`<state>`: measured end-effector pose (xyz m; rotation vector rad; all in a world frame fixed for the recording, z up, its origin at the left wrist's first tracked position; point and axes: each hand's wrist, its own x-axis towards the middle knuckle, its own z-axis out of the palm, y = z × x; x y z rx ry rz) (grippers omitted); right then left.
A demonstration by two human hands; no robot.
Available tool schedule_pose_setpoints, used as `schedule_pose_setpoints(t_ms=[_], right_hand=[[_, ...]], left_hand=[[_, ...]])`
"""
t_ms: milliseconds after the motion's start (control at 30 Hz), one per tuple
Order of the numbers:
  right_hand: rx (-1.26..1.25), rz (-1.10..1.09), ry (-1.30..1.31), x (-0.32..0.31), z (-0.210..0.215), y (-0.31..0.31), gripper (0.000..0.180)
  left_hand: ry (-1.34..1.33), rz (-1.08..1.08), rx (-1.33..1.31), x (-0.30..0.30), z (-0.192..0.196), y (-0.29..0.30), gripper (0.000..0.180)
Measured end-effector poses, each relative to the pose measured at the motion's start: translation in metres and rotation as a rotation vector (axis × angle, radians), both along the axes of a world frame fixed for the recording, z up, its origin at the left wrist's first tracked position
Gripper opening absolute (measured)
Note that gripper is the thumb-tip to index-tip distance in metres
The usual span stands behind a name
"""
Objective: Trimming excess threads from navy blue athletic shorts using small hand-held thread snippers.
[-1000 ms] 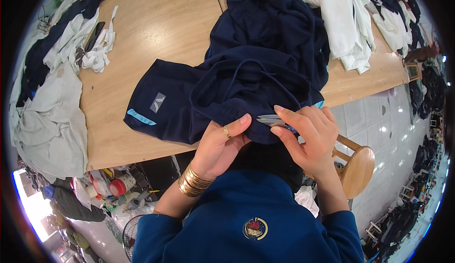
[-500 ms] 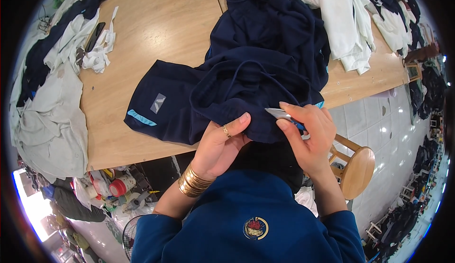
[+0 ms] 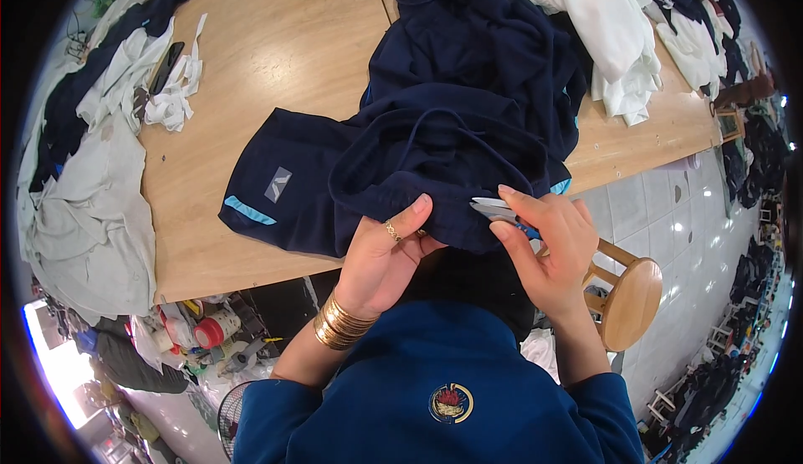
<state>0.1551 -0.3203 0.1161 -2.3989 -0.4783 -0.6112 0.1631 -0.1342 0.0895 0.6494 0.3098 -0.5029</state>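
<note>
Navy drawstring shorts point(image 3: 288, 150) lie at the table's near edge, with their gathered waistband open toward me. My left hand point(image 3: 386, 255) pinches the near part of the waistband, thumb on top and fingers underneath. In my right hand point(image 3: 548, 242) are thread snips point(image 3: 495, 208) with silver blades and a blue part, mostly hidden in the palm. The blades point left over the waistband, their tips slightly parted and close to the fabric. A navy drawstring point(image 3: 410, 142) loops across the waist opening. A pale logo patch and a light blue strip mark the leg on the left.
More navy garments point(image 3: 477, 46) are heaped beyond the shorts on the wooden table point(image 3: 276, 37). White garments point(image 3: 615, 29) lie at the far right, and pale cloth point(image 3: 100, 205) hangs over the left edge. A wooden stool point(image 3: 633, 303) stands on the tiled floor at right.
My left hand has shifted slightly left along the waistband. The snips and my right hand have moved slightly right and down, and the blade tips look more parted.
</note>
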Motion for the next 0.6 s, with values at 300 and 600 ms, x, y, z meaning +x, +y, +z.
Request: schedule_pose_setpoints(t_ms=[300,600], right_hand=[[-0.09,-0.004,-0.051,0.0003,-0.004,0.0031,0.028],[-0.087,0.003,-0.059,0.0008,-0.0037,0.0047,0.027]], left_hand=[[-0.019,0.005,0.012,-0.0018,0.0004,-0.001,0.021],[-0.034,0.014,0.022,-0.0012,-0.0019,0.0002,0.022]])
